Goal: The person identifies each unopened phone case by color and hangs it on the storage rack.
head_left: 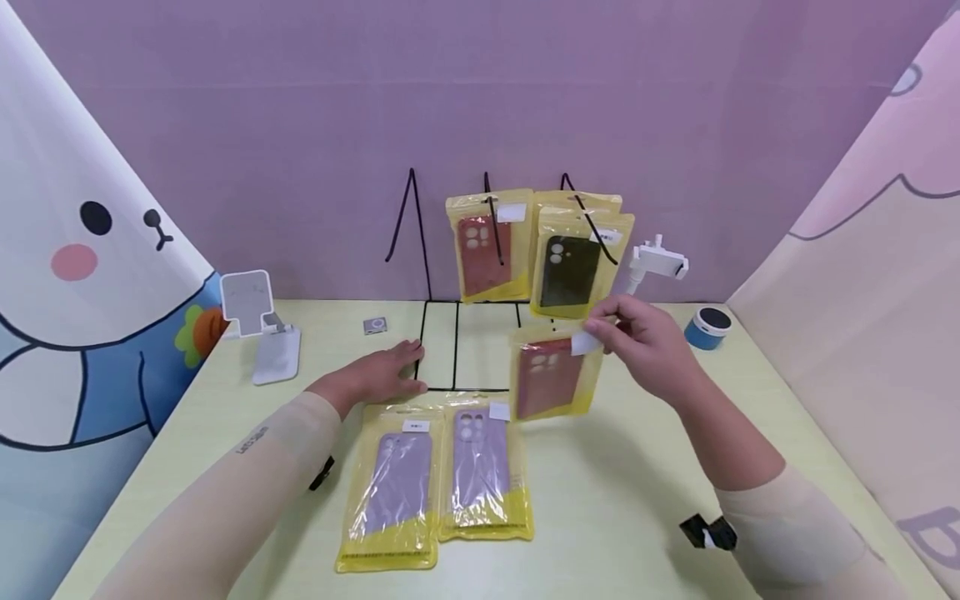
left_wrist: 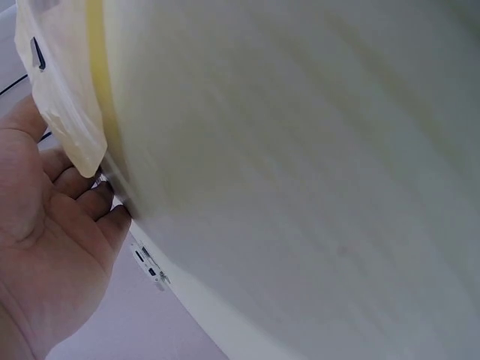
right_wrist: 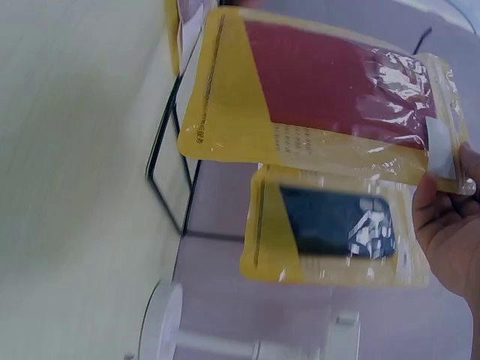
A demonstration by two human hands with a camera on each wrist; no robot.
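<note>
My right hand (head_left: 647, 343) pinches the top right corner of a yellow-edged clear pouch holding a red phone case (head_left: 549, 385), in front of a black wire display rack (head_left: 454, 346). In the right wrist view the held pouch (right_wrist: 330, 90) hangs above the table, apart from the hanging pouch with a black case (right_wrist: 337, 225). My left hand (head_left: 381, 375) lies at the rack's left base wire, its fingers loosely extended and holding nothing. Two pouches with lilac cases, a left one (head_left: 403, 492) and a right one (head_left: 480, 467), lie flat before the rack.
From the rack's prongs hang a red-case pouch (head_left: 491, 250) and pouches at the right, a black-case one (head_left: 573, 267) in front. A white stand (head_left: 276, 354) and small square gadget (head_left: 375, 325) stand left. A white phone holder (head_left: 660, 260) and blue round speaker (head_left: 707, 330) stand right.
</note>
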